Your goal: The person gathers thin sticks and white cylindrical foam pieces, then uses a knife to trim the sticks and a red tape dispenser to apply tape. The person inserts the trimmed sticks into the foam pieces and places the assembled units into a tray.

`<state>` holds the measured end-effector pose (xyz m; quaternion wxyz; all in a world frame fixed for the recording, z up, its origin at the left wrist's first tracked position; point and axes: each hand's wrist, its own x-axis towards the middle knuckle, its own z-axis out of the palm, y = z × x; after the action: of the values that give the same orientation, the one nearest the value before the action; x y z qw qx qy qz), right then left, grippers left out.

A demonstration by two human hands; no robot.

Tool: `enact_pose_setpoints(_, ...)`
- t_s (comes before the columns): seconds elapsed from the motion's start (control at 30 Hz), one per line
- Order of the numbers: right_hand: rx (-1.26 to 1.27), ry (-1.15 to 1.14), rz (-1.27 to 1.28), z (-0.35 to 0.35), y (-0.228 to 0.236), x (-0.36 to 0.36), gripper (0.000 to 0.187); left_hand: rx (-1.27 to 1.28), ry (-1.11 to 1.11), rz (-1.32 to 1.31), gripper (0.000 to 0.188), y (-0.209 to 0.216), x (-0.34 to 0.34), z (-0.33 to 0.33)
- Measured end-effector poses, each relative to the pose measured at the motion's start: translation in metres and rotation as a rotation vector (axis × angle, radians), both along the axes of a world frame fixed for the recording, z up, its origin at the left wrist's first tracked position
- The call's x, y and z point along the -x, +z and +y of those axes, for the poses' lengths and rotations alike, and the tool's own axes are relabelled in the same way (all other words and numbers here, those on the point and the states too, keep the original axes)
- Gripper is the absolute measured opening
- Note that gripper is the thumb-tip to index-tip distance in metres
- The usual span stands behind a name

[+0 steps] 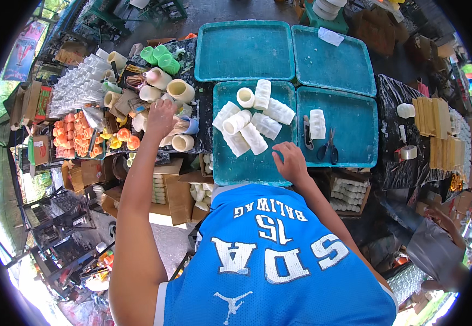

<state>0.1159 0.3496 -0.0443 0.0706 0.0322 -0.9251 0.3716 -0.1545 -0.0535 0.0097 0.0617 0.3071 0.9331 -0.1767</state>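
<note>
My left hand (161,117) reaches out over the cluttered table on the left, among cream tubes and cups (180,90). Its fingers point down and away, and whether they grip anything is hidden. A blue-rimmed container (191,126) with thin sticks stands just beside it. My right hand (291,163) is over the near right part of a green tray (225,168), fingers apart and holding nothing. In that tray lies a loose pile of white, bumpy hollow cylinders (254,139). On the adjoining tray (355,117) are another white cylinder (317,124), a utility knife (308,133) and dark-handled scissors (329,150).
Two more green trays (245,51) adjoin at the far side, one with a white paper scrap (330,36). The left table bears orange pieces (73,135), white pieces (84,81) and green rolls (162,58). At right lie a tape roll (408,152) and yellowish strips (432,117). Cardboard boxes (180,202) stand below.
</note>
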Motion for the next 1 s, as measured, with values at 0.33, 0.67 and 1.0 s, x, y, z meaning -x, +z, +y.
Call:
enact_pose_setpoints(0.33,0.073,0.156,0.053,-0.039,0.008,0.037,0.012,0.162,-0.143,-0.01,0.018,-0.039,-0.021,-0.025)
enact_pose_setpoints(0.67,0.046,0.117,-0.039,-0.031,0.005,0.031,0.014,0.104,-0.067,-0.05,0.019,-0.037,-0.029,-0.026)
enact_pose_setpoints(1.0,0.106,0.055,-0.09,-0.031,-0.006,0.013,0.013,-0.879,1.043,0.096,0.042,-0.102,-0.042,-0.182)
